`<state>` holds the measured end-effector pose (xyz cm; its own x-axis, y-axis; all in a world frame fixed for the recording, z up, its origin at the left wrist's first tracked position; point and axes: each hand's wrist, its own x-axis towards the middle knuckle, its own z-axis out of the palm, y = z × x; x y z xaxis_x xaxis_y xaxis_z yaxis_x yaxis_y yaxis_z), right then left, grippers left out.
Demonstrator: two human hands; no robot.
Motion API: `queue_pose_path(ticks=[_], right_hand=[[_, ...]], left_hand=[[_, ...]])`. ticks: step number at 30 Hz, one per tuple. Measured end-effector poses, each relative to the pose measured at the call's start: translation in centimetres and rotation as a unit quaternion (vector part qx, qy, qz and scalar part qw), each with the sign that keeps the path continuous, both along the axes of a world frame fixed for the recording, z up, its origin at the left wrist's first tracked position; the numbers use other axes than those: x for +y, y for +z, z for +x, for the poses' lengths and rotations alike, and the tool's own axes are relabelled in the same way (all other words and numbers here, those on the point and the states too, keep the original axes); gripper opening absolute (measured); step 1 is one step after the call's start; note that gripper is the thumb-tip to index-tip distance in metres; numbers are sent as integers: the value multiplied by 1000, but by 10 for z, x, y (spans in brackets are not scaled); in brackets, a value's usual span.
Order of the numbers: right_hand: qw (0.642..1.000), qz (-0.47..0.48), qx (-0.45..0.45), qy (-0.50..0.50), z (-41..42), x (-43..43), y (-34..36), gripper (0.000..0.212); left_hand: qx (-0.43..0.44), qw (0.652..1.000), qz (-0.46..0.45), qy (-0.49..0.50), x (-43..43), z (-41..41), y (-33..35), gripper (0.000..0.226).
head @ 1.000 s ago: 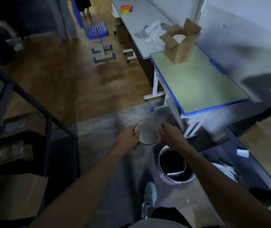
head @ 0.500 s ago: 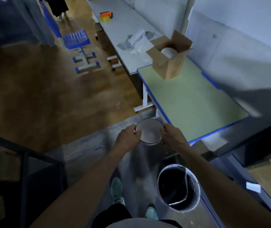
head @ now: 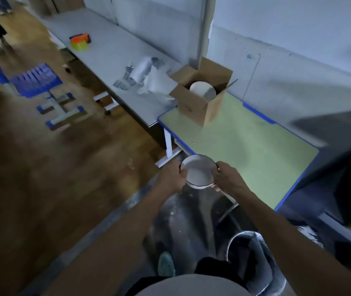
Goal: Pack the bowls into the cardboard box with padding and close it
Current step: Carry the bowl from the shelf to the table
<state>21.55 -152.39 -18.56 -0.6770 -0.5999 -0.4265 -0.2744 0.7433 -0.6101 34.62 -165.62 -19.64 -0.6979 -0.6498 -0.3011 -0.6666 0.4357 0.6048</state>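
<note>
Worktable: a long grey top runs along the wall, its near end butting against the desk.
Desk: the green top is edged in blue, with bare surface between the box and the near corner.
Bin: it stands round and dark on the floor, below the right forearm.
Cardboard box: it sits upright at the desk's far left corner, mouth up and flaps spread.
Padding paper: a white crumpled heap lies on the worktable just beside the box.
Packed bowl: it is white and lies tilted inside the box.
Held bowl: it is round with a dark rim and its mouth up, carried in the air off the desk's near left corner.
Left hand: it grips the held bowl's left rim.
Right hand: it grips the opposite rim, fingers curled beneath.
</note>
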Motion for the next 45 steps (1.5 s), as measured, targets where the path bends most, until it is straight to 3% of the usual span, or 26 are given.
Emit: queue_pose_path(ticks=[10,27,36,45], right_hand=[[998,10,11,-64,-37,-47,-19,24],[992,23,-14,-120,-179,-57,-50,23],[972,31,-31,-232,-205,-8,-76,28],[946,45,-27,-321,-217,12,-88,16]], left_hand=[[8,997,59,-48,-60,-50,1,19],[-90,987,5,-131,-82,-216,-31,20],[-123,958,-4,-258,-50,-293,-40,23],[-132,922,-40,-361,-33,-340,-62,23]])
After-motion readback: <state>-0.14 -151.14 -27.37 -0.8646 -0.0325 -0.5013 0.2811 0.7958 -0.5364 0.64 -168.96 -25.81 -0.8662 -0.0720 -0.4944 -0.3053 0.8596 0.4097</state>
